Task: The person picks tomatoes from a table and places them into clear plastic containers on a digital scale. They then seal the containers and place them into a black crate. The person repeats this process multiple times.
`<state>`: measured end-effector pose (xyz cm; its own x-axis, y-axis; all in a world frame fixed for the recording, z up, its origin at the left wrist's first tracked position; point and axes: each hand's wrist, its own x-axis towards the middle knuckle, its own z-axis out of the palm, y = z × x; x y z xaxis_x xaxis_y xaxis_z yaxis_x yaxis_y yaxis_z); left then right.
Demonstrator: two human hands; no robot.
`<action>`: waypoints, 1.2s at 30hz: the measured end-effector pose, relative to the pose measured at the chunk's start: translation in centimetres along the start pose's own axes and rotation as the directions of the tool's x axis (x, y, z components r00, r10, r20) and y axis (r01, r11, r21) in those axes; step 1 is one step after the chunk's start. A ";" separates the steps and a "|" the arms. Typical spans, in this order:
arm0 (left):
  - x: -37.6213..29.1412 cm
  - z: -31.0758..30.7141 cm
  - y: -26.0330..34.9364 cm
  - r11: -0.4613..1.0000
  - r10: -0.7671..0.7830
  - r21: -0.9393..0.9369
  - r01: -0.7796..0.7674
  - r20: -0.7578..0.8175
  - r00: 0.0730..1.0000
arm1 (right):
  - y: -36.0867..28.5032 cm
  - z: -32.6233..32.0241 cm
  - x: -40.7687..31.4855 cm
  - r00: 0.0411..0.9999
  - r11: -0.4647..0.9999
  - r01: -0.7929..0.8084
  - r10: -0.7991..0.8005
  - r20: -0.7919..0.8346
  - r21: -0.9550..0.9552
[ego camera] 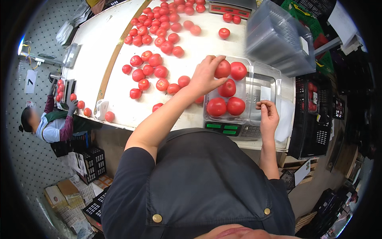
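My left hand point(206, 74) holds a red tomato point(223, 69) at the upper left corner of a clear plastic clamshell tray point(248, 89). Several more tomatoes lie in that tray, with the top one of them point(238, 70) right beside the held one. The clamshell stands opened out on a digital scale point(231, 128), its lid half to the right. Over the lid's right edge is my right hand point(268, 115), fingers curled, thumb near the index finger; whether something thin is between them cannot be told. A pale paper piece point(265, 93) shows near those fingers.
Many loose tomatoes point(161, 71) spread over the white table point(119, 80) left of the scale. Stacked clear containers point(276, 38) stand at the upper right, beside a second scale point(231, 10). Black crates point(310, 119) are to the right. A gloved co-worker point(50, 125) works at the table's far left.
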<state>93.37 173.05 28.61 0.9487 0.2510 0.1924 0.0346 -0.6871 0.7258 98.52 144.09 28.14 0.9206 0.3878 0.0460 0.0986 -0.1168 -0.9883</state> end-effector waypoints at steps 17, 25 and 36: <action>-10.2 -0.1 -5.5 0.776 -0.445 -0.461 0.430 0.081 0.892 | 12.6 -14.4 0.9 0.935 0.716 -0.136 -0.136 -0.327 -0.685; -8.4 3.5 -1.1 0.782 -0.449 -0.337 0.525 0.280 0.848 | 2.8 -13.6 3.9 0.959 0.967 -0.232 0.210 -0.192 -0.101; -3.2 4.7 1.6 0.972 0.185 0.194 -0.132 -0.284 0.941 | -0.1 -4.3 -1.8 0.994 0.846 0.100 -0.065 0.084 -0.523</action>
<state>91.83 167.94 26.04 0.8095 0.3031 0.5029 -0.0309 -0.8333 0.5519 98.43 139.48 28.79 0.8772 0.4700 0.0978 0.3727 -0.5385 -0.7557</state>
